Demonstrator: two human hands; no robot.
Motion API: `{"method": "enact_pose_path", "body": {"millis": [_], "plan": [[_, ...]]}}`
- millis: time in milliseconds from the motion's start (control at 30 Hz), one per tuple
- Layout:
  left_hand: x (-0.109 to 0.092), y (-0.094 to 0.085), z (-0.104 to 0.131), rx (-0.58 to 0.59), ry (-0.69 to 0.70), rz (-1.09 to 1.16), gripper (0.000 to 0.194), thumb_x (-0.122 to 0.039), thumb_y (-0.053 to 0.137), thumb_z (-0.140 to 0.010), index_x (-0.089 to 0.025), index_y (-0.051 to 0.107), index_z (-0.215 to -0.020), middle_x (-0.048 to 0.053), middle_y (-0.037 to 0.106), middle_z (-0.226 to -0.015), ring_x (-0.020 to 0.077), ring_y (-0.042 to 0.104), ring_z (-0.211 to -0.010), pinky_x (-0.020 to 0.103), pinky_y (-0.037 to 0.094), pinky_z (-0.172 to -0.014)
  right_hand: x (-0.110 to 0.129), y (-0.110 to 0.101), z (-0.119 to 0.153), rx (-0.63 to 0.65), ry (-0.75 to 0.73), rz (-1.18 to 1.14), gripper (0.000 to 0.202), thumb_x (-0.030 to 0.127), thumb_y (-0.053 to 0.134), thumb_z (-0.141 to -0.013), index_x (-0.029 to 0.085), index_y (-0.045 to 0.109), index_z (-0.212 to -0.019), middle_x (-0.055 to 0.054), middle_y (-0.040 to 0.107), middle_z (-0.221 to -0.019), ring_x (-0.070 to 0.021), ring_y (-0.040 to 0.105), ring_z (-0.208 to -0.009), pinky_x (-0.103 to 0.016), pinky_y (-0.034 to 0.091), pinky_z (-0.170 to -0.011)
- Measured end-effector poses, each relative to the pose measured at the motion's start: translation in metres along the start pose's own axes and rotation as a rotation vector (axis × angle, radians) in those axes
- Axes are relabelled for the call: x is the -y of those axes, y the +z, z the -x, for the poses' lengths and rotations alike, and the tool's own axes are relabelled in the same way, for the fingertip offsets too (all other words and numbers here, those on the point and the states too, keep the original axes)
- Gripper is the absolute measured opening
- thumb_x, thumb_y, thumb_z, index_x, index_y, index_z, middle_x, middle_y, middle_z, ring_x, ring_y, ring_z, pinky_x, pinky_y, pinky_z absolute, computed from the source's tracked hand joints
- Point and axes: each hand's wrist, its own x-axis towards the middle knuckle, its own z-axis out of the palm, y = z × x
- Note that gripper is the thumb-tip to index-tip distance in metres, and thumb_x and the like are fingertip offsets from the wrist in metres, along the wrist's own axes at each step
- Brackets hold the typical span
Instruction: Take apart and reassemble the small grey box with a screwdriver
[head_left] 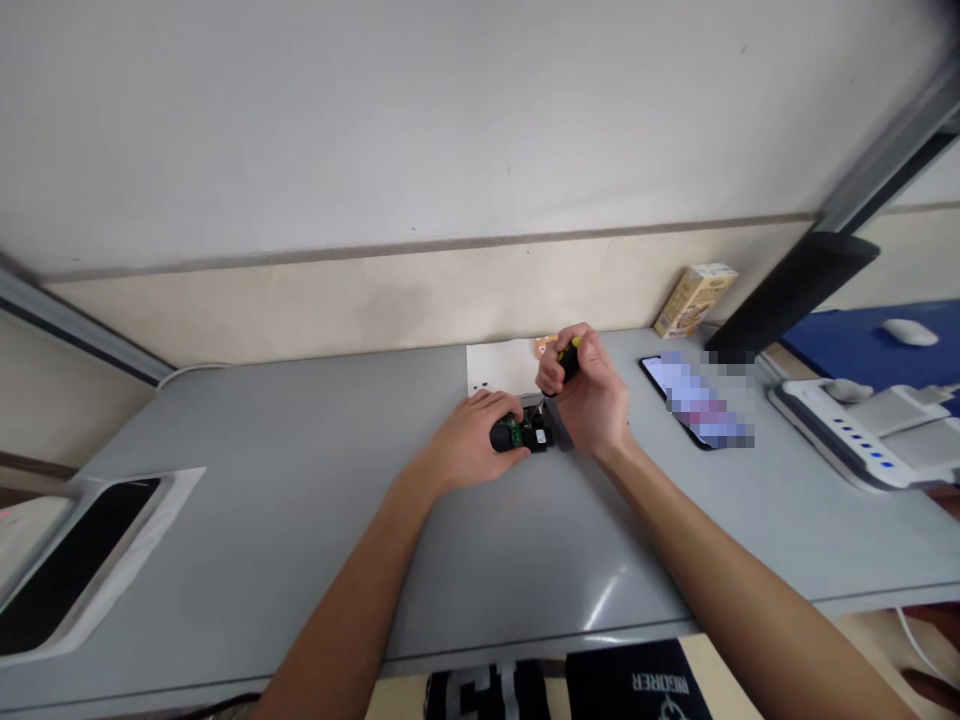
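My left hand (476, 435) grips a small black device (537, 437) with a green circuit board exposed, holding it down on the grey table. Fingers and thumb lie on either side of its left part. In my right hand (589, 395) is a black and yellow screwdriver (571, 360), its handle wrapped by the fingers. The thin shaft points down toward the device's upper right; whether the tip touches a screw is too small to tell. Behind the hands lies a white sheet of paper (499, 362) with a few small dark pieces on it.
To the right a phone (690, 400) lies lit on the grey table (300, 450). Beyond it stand a yellow carton (694, 300) and a black upright panel (795, 295). A white power strip (847, 430) with plugs sits far right. A dark-screened tablet (82, 560) lies at left.
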Motion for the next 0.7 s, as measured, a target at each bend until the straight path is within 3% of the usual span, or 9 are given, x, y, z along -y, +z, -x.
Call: {"method": "enact_pose_path", "body": {"millis": [167, 267, 400, 533, 700], "plan": [[0.007, 0.006, -0.001, -0.055, 0.031, 0.074, 0.009, -0.028, 0.063, -0.095, -0.024, 0.066, -0.102, 0.005, 0.068, -0.114, 0.0234, 0.06, -0.112, 0.043, 0.046, -0.105, 0.007, 0.0, -0.002, -0.075, 0.048, -0.111, 0.032, 0.054, 0.056, -0.097, 0.025, 0.052, -0.083, 0.002, 0.038, -0.068, -0.0133, 0.039, -0.057, -0.029, 0.041, -0.057], [0.018, 0.005, -0.003, -0.1, 0.023, 0.13, 0.016, -0.03, 0.056, -0.1, -0.022, 0.069, -0.097, 0.007, 0.067, -0.115, 0.0219, 0.06, -0.111, 0.039, 0.047, -0.103, 0.008, -0.003, -0.004, -0.093, 0.052, -0.183, 0.034, 0.052, 0.053, -0.098, 0.024, 0.051, -0.08, 0.001, 0.036, -0.069, -0.0139, 0.039, -0.058, -0.031, 0.042, -0.059], [0.033, -0.008, -0.002, -0.11, -0.051, 0.105, 0.019, -0.034, 0.062, -0.097, -0.022, 0.073, -0.088, 0.006, 0.068, -0.104, 0.0228, 0.06, -0.108, 0.038, 0.047, -0.099, 0.007, -0.006, -0.005, -0.125, -0.013, -0.215, 0.031, 0.047, 0.05, -0.099, 0.023, 0.051, -0.079, 0.0, 0.035, -0.071, -0.0152, 0.041, -0.062, -0.031, 0.043, -0.061], [0.042, -0.02, 0.003, -0.158, -0.139, 0.042, 0.024, -0.035, 0.059, -0.099, -0.021, 0.075, -0.088, 0.006, 0.07, -0.098, 0.0237, 0.06, -0.105, 0.038, 0.046, -0.096, -0.005, 0.0, -0.003, -0.115, -0.053, -0.168, 0.025, 0.04, 0.051, -0.097, 0.023, 0.05, -0.079, -0.001, 0.04, -0.076, -0.0161, 0.046, -0.069, -0.032, 0.044, -0.067], [0.045, -0.018, 0.004, -0.113, -0.187, 0.103, 0.029, -0.037, 0.052, -0.101, -0.021, 0.075, -0.093, 0.005, 0.072, -0.099, 0.0202, 0.065, -0.092, 0.033, 0.049, -0.086, -0.024, 0.009, 0.003, -0.07, -0.018, -0.103, 0.024, 0.036, 0.052, -0.097, 0.023, 0.048, -0.077, -0.002, 0.042, -0.08, -0.0163, 0.048, -0.073, -0.032, 0.045, -0.072]]}}
